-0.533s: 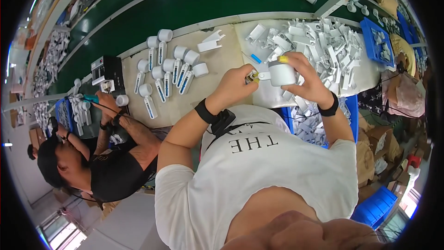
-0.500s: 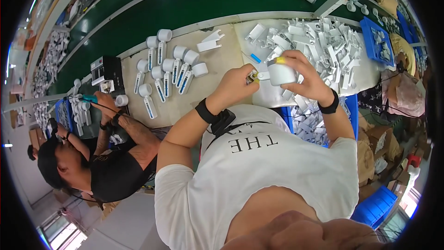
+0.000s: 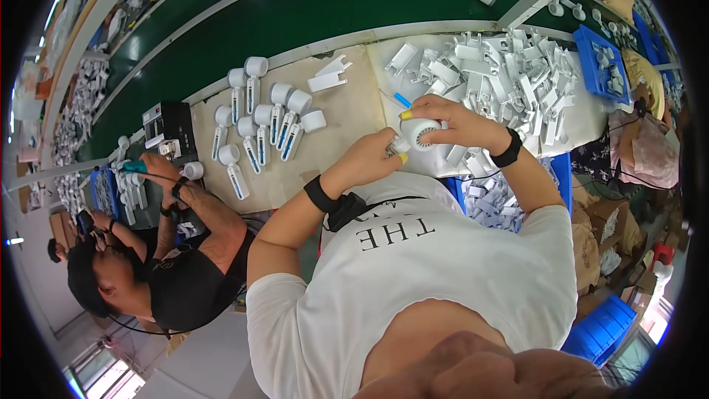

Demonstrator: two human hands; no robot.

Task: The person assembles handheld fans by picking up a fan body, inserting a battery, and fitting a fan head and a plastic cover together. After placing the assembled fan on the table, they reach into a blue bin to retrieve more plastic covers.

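In front of my chest, both hands are closed on a white handheld fan (image 3: 422, 134) with a round, slotted head. My right hand (image 3: 459, 124) wraps the head from the right, its fingers over the top. On the other side, my left hand (image 3: 363, 158) pinches the fan's narrow handle end, which its fingers partly hide. Yellow covers sit on some fingertips. Just beyond the head lies a small blue stick-shaped thing (image 3: 402, 99). White plastic handle shells (image 3: 509, 77) are heaped on the table past my right hand.
Several fans with blue-striped handles (image 3: 262, 133) lie left on the table (image 3: 336, 114). Loose shells (image 3: 329, 76) rest behind them. A blue bin (image 3: 563, 177) of parts stands by my right forearm. At left, a co-worker (image 3: 196, 262) holds a teal tool (image 3: 135, 167) near a black device (image 3: 168, 129).
Both hands have shifted slightly left and down with the fan. Its head has turned, so the slotted face now shows. The co-worker's hand with the teal tool has moved slightly.
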